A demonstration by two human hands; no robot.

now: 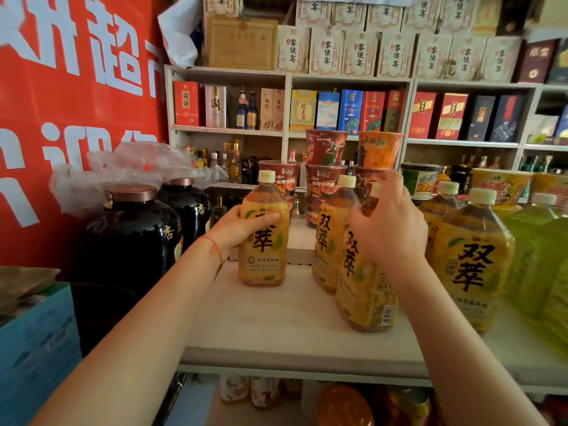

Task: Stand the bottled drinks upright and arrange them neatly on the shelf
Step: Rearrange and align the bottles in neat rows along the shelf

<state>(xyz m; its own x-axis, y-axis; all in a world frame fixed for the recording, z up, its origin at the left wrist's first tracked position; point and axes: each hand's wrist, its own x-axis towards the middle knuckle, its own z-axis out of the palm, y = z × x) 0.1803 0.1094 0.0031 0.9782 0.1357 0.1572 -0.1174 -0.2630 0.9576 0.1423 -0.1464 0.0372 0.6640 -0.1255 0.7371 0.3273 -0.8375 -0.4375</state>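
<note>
Gripping the lone tea bottle [263,232] at mid-body, my left hand [236,230] has thumb and fingers curled round its label; it stands upright on the shelf board [276,327], apart from the rest. My right hand [388,224] wraps the shoulder of the front tea bottle [364,278], which tilts slightly and sits just ahead of a second bottle [330,238]. To the right, further tea bottles [470,259] stand upright. Judgement: set the tilted base flat first, then slide the lone bottle rightward along the board, keeping it low so it does not tip, label forward, closing the gap without knocking the noodle cups [325,167] behind.
</note>
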